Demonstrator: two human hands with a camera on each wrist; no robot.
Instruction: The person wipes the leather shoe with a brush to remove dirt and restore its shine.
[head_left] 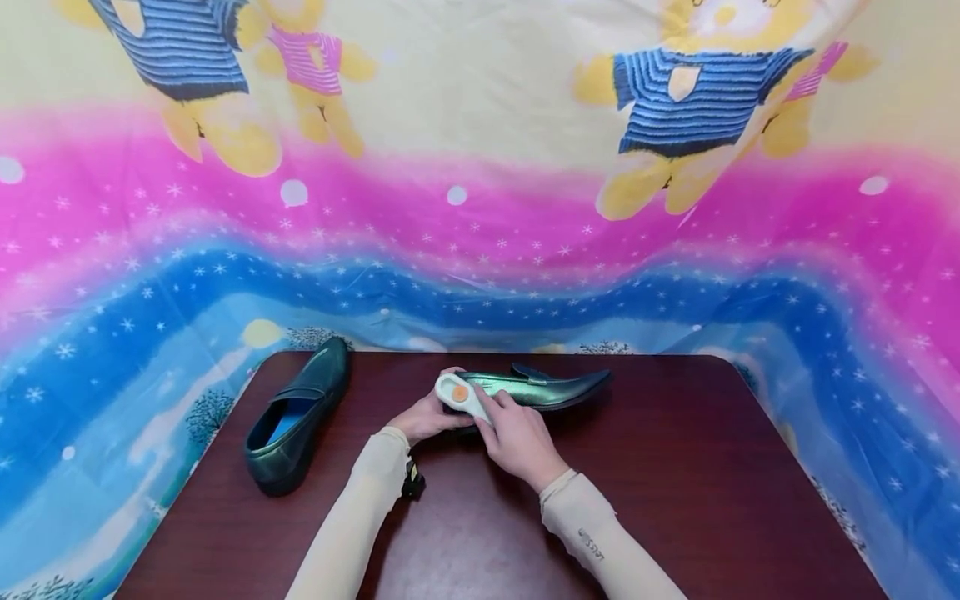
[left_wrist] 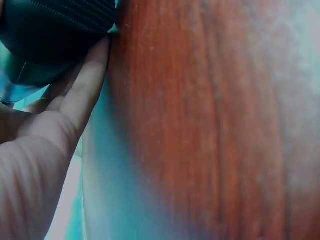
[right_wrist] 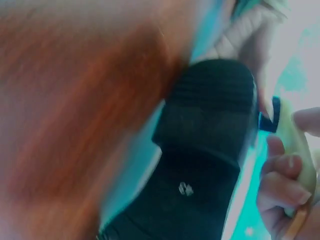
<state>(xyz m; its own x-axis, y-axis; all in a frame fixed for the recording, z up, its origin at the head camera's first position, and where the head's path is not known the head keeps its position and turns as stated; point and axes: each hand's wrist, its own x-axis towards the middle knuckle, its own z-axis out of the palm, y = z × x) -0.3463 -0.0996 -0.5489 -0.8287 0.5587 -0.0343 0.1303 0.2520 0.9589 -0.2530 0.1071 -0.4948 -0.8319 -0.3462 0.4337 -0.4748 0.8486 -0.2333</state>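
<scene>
A dark green loafer [head_left: 555, 392] is tilted, toe pointing right, near the back of the table. My left hand [head_left: 427, 414] holds it at the heel end; in the left wrist view, its fingers [left_wrist: 90, 80] lie along the underside. My right hand [head_left: 521, 437] grips a small white-handled tool [head_left: 471, 400] with an orange round spot, held over the heel end. In the right wrist view, the tool's dark head [right_wrist: 270, 120] is beside the heel, and the shoe's black sole [right_wrist: 200, 170] faces the camera. Whether that head touches the shoe, I cannot tell.
A second dark green loafer [head_left: 303, 412] with a blue insole stands upright at the table's left. The brown table [head_left: 675, 492] ends at a back edge against a patterned cloth [head_left: 480, 225]. A black device [head_left: 412, 481] sits at my left wrist.
</scene>
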